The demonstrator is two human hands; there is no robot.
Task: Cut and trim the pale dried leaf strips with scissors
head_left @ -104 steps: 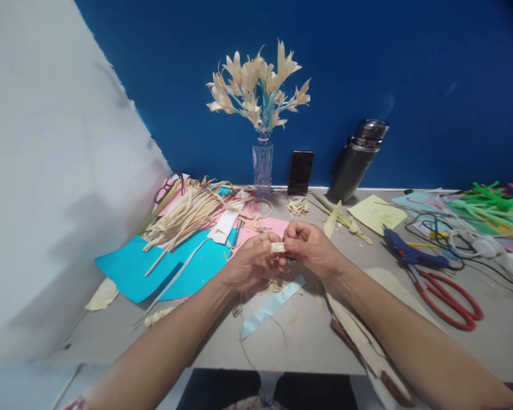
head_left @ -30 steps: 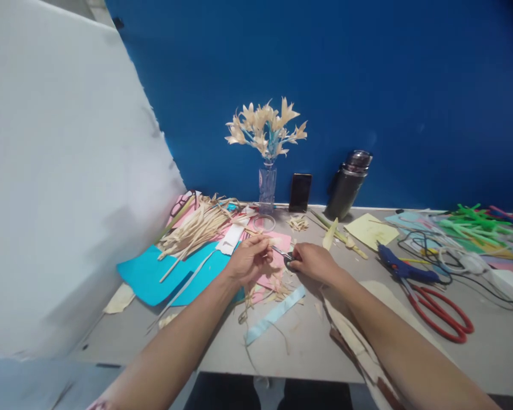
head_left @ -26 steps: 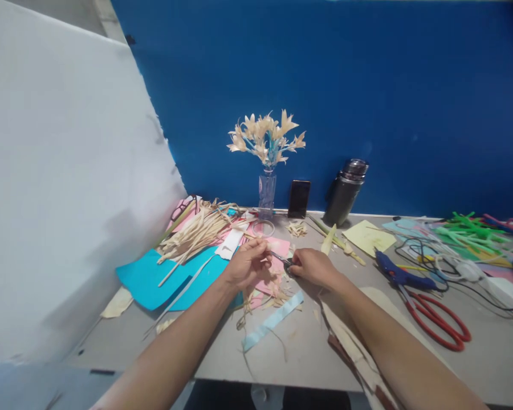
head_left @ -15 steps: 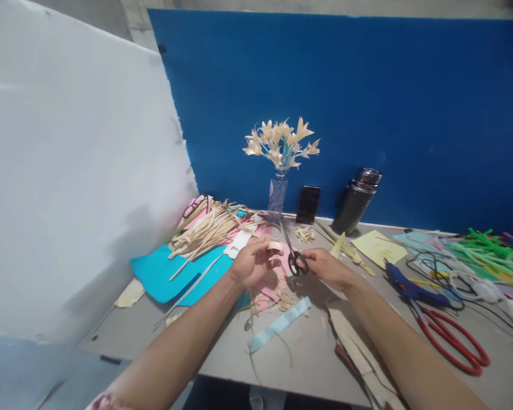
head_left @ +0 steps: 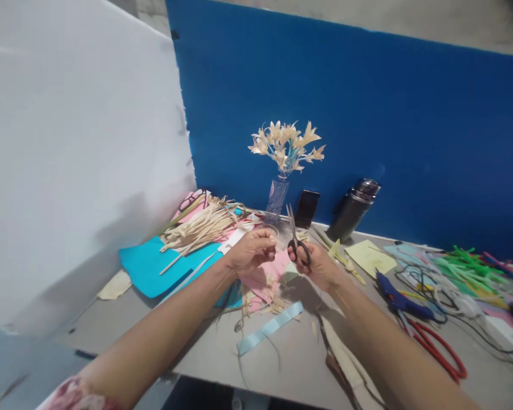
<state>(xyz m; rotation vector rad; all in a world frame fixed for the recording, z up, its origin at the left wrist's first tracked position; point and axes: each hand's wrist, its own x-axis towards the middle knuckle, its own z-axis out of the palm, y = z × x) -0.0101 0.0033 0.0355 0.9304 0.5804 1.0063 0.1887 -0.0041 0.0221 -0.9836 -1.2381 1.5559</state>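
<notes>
My left hand (head_left: 256, 249) is closed in a pinch above the middle of the desk. A small pale piece of dried husk shows at its fingertips, mostly hidden by them. In my right hand (head_left: 314, 263) are small black-handled scissors (head_left: 296, 242), fingers at the handle loops and blades pointing up and away. The two hands are a short gap apart, and the scissors do not touch the husk. Under them lie pink paper (head_left: 260, 282) with scattered husk scraps and a light blue ribbon (head_left: 270, 328).
Behind stands a clear bottle (head_left: 277, 199) holding pale husk flowers (head_left: 286, 142), beside a phone (head_left: 308, 209) and a dark flask (head_left: 354, 210). Dried strips (head_left: 200, 228) and blue sheets (head_left: 143, 267) lie left. Right are a blue glue gun (head_left: 404, 299), red-handled scissors (head_left: 438, 347) and cables.
My left fingers have closed further around the pale husk piece. The black scissors have turned more upright in my right hand, blades clearer. The whole view has tilted slightly.
</notes>
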